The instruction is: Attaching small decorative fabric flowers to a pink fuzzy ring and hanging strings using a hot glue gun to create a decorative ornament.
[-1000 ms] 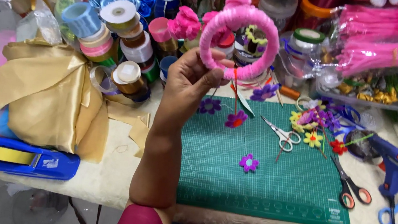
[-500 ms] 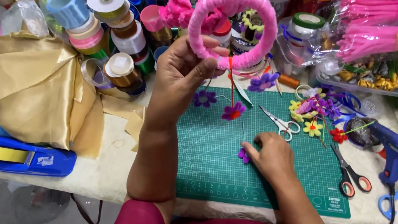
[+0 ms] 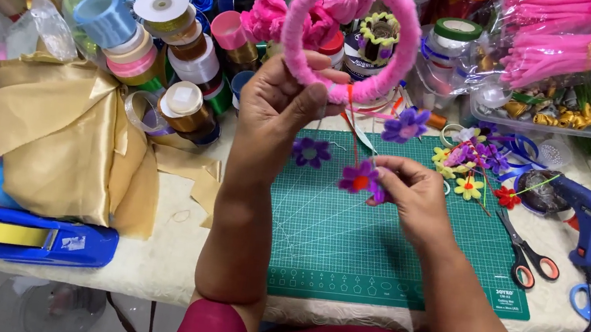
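- Up above the green cutting mat (image 3: 345,247), the left hand (image 3: 280,104) grips a fuzzy pink wrapped ring (image 3: 351,34), fingers curled shut round its lower rim.
- Lower down, the right hand (image 3: 412,192) pinches a small purple felt flower (image 3: 360,179) between closed fingertips.
- Beside the mat lies a blue glue gun (image 3: 586,213).

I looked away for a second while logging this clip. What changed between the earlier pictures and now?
The right hand came in, reached the cutting mat and lifted a purple flower up toward the pink ring. The left hand still holds the ring up; scissors and glue gun stayed put.
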